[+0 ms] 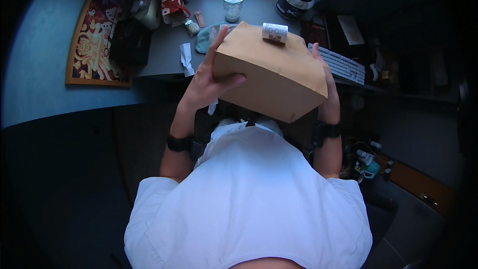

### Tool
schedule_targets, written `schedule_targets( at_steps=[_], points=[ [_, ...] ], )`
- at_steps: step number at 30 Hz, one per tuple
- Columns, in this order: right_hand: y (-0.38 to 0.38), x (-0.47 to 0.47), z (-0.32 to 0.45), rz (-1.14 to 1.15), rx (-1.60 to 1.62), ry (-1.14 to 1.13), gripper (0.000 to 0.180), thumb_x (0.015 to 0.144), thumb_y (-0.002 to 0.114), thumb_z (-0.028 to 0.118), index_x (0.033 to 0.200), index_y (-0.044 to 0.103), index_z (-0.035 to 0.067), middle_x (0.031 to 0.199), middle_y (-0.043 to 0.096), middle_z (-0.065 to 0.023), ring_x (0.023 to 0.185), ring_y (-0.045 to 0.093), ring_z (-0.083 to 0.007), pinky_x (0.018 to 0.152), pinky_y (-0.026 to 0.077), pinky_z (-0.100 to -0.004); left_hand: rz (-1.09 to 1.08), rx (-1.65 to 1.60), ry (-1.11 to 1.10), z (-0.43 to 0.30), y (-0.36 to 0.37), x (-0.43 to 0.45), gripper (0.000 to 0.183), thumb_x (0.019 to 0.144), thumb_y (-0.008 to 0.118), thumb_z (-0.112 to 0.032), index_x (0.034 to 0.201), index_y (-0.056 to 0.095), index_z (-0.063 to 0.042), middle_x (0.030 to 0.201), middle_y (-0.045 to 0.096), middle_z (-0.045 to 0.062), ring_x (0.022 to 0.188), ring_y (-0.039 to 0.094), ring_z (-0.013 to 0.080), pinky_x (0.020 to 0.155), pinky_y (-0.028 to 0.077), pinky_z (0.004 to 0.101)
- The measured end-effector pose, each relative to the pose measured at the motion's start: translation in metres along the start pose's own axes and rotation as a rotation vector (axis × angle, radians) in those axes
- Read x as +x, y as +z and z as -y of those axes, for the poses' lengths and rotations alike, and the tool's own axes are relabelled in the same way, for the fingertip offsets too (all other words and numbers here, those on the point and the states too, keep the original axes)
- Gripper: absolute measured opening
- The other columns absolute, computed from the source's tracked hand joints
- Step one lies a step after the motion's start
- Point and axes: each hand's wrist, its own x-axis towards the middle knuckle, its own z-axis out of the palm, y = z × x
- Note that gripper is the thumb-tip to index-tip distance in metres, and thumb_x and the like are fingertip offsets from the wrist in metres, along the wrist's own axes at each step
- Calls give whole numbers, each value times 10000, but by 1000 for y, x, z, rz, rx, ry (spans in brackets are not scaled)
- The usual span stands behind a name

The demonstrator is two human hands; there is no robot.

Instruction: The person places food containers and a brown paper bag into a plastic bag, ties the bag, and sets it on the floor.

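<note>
Between my two hands, a brown paper bag [276, 78] is held up in front of my chest, tilted, its flat base facing me. A curled paper slip [275, 33] with print and a code sticks to its far side. My left hand [213, 74] grips the left side, thumb across the base and forefinger pointing up along the edge. My right hand [326, 71] presses the right side; most of its fingers are hidden behind the bag. What is inside the bag cannot be seen.
Behind the bag, the grey desk [164, 58] carries a clear plastic cup [233, 3], a black-lidded tub [295, 0], a teal cloth [203, 41], a crumpled tissue [186, 59] and a red patterned bag [173, 7]. A white keyboard [340, 65] lies right, a framed picture [95, 48] left.
</note>
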Motion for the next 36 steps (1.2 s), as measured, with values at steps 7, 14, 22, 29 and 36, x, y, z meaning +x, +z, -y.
schedule_targets(
  at_steps=[7, 14, 22, 29, 36],
  points=[
    [-30, 5, -16, 167, -221, -291, 1138, 851, 348, 885, 1634, -17, 144, 1662, 125, -247, 1515, 236, -420, 1127, 410, -513, -154, -196, -176, 2, 5, 3, 636, 905, 772, -249, 1417, 404, -166, 1274, 571, 161, 1244, 569, 291, 1003, 521, 420],
    [-27, -13, -21, 347, -477, -440, 1113, 867, 802, 242, 1636, 1, 319, 1643, 181, -244, 1359, 500, -432, 994, 522, -599, -87, -104, -155, 28, -10, 1, 670, 873, 803, -263, 1410, 412, -176, 1471, 359, 195, 1320, 506, 340, 951, 563, 433],
    [-22, -9, -32, 380, -386, -400, 954, 883, 777, 155, 1593, 151, 278, 1552, 280, -268, 1267, 591, -382, 917, 599, -491, -21, -100, -164, 31, -19, -7, 743, 818, 848, -217, 1434, 436, -162, 1642, 226, 164, 1430, 401, 363, 1149, 404, 495],
    [-7, -7, -54, 195, -339, -444, 690, 901, 709, -6, 1433, 318, 192, 1489, 346, -237, 1197, 632, -334, 845, 631, -348, -192, 150, 16, 32, -5, -12, 513, 824, 827, -98, 1249, 548, -165, 1576, 417, 129, 1415, 460, 315, 1113, 453, 446],
    [-2, -7, -69, 66, -405, -631, 568, 894, 721, -2, 1378, 466, 153, 1434, 464, -144, 1220, 622, -277, 912, 610, -366, -208, -102, 106, 46, -11, -12, 344, 840, 793, -17, 1133, 665, -144, 1346, 661, 120, 1294, 596, 273, 1057, 495, 382]
  ],
)
